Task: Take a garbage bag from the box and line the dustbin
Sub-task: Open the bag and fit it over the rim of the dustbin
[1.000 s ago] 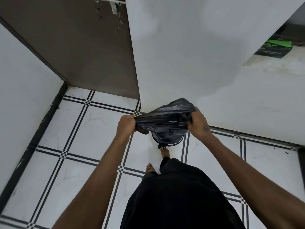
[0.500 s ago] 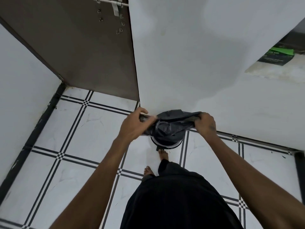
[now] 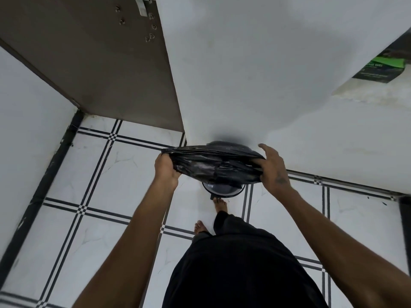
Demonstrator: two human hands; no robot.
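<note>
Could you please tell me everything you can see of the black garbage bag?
The garbage bag is thin, glossy black plastic, crinkled and bunched. It is stretched sideways between the left hand, which grips its left edge, and the right hand, which holds its right end. It hangs over the dustbin, hiding most of the rim.

arms: both stretched forward and down, bare, spread apart | left hand: fingers curled, gripping the left edge of the garbage bag | right hand: thumb raised, fingers seemingly tucked into the bag's right edge | feet: bare on the floor
</note>
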